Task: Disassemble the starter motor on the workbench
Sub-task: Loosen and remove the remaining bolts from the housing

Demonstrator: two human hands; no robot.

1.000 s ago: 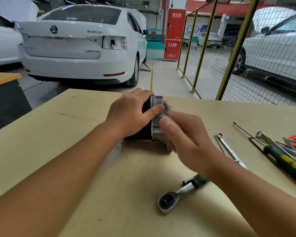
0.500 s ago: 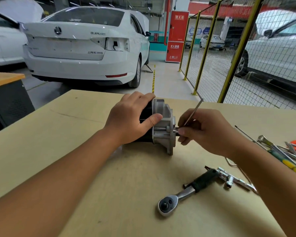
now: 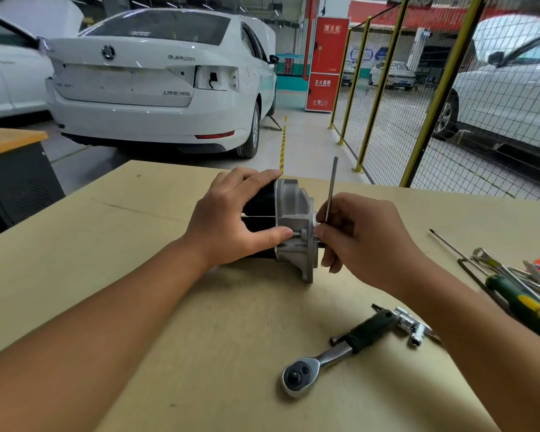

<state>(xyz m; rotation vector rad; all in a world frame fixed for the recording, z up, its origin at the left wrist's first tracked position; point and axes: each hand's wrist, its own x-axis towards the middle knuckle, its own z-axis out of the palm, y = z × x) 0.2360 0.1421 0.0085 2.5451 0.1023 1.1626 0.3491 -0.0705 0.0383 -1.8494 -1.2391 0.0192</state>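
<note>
The starter motor [image 3: 293,219] lies on its side on the workbench [image 3: 138,275], black body to the left and cast aluminium end housing to the right. My left hand [image 3: 231,226] grips the black body, thumb against the housing. My right hand [image 3: 359,241] pinches an L-shaped hex key [image 3: 331,188] at the housing's right face. The key's long arm points almost straight up. The key's tip is hidden behind my fingers.
A ratchet wrench [image 3: 334,350] with a black grip lies near the front of the bench, with a chrome socket piece [image 3: 413,327] beside it. A green-and-yellow screwdriver [image 3: 524,300], several wrenches [image 3: 512,272] and an orange tool lie at the right edge. A yellow mesh fence [image 3: 430,98] and cars stand beyond.
My right hand came onto the housing's right face with the hex key, and the key's long arm has swung from leaning right to nearly vertical. My left hand stays on the body.
</note>
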